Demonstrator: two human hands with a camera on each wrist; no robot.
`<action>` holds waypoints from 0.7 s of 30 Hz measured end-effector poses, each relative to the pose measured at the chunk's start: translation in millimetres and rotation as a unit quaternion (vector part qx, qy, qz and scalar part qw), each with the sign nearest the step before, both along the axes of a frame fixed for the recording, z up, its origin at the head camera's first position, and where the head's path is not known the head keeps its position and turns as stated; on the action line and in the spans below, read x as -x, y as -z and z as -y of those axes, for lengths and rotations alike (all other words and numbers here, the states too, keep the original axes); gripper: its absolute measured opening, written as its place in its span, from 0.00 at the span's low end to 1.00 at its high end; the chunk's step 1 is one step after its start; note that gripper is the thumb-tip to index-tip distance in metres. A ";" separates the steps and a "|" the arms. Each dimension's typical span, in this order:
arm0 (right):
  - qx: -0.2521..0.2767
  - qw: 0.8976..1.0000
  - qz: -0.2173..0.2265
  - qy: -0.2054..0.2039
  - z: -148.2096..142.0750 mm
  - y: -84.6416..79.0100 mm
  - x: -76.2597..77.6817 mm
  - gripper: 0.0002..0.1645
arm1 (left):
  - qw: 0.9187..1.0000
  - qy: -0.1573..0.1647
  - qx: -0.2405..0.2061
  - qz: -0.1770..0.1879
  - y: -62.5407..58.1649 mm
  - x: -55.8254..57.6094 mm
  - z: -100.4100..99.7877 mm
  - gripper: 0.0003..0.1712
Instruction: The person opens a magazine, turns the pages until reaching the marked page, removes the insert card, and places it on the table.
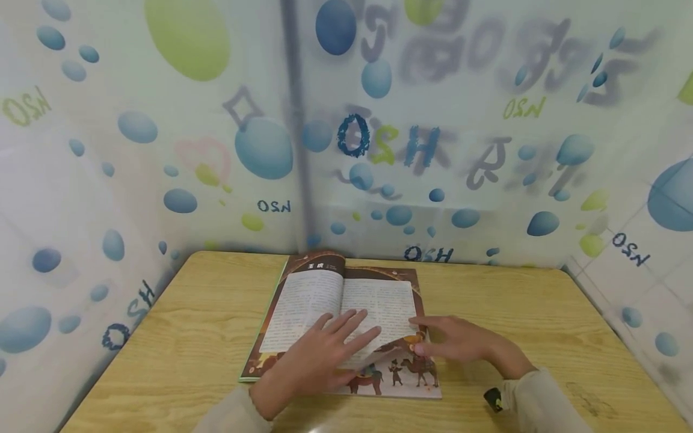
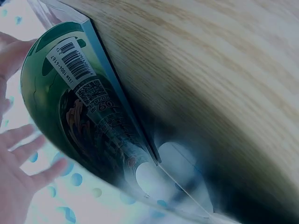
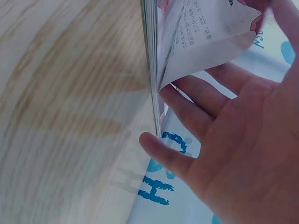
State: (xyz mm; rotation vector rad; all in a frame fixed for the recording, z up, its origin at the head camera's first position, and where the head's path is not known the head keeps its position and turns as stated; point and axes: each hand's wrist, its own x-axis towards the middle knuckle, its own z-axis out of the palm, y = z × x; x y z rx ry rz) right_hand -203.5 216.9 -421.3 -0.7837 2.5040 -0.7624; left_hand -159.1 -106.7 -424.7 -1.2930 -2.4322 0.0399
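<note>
Remotely, I note the magazine (image 1: 305, 304) on the wooden table (image 1: 514, 300), its gutter (image 1: 343, 291) running twelve-to-six, nine o'clock from the nearer right hand (image 1: 465, 340), which pinches a lifted page (image 3: 205, 51), the left hand (image 1: 319, 355) straight-fingered above.

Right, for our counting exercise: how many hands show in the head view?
2. The left hand, fingers spread, is over the lower part of the open book; the right hand is at the lifted page, on the book's right side.
</note>
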 end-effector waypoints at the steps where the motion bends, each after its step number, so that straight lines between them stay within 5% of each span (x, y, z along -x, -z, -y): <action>1: 0.008 1.000 0.003 0.004 -0.7 -0.8 -0.1 0.38 | 1.000 0.014 -0.004 -0.005 -0.2 0.1 -1.0 0.42; 7: 0.054 0.998 0.019 0.031 -1.7 -4.0 -0.1 0.34 | 0.998 0.054 0.012 -0.039 -1.9 -1.0 -4.7 0.37; 14: 0.061 0.997 0.014 0.034 0.5 -4.6 -0.7 0.33 | 0.996 0.040 0.042 -0.061 -0.9 -2.0 -5.7 0.31; 21: 0.044 0.997 -0.033 0.062 -2.1 -0.5 -0.6 0.47 | 0.994 0.028 0.072 -0.081 -0.7 -2.2 -3.6 0.15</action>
